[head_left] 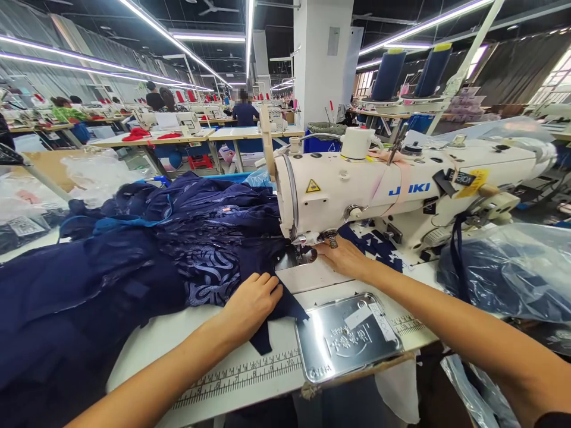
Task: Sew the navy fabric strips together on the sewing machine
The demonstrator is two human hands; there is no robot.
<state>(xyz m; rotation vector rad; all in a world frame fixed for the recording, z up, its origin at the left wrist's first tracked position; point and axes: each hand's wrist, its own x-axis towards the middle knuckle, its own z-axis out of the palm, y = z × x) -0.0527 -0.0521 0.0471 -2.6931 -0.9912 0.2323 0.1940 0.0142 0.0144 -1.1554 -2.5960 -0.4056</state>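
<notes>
Sewing machine (pixel 357 184), one, white, blue lettering on its arm; the landmark for all entries here.
Navy fabric (pixel 218 214), one heap, with a shiny scroll-patterned panel (pixel 209 270): left of the machine, one end reaching toward its needle.
Left hand (pixel 255 299): on the machine's near side, left of the needle; palm down on the fabric, fingers together and bent. Whether its grip pinches any cloth, I cannot tell.
Right hand (pixel 342 257): under the machine's head, right of the needle; fingertips partly hidden, so the grip's opening and any hold cannot be told.
Metal plate (pixel 343 351), embossed, labels stuck on: on the bench (pixel 151 333), near side of the machine.
Navy scraps (pixel 377 245), several: beneath the machine's arm.
Clear bag (pixel 508 273), dark contents: right of the machine.
Thread cones (pixel 389 74), two, navy: above and behind the machine.
</notes>
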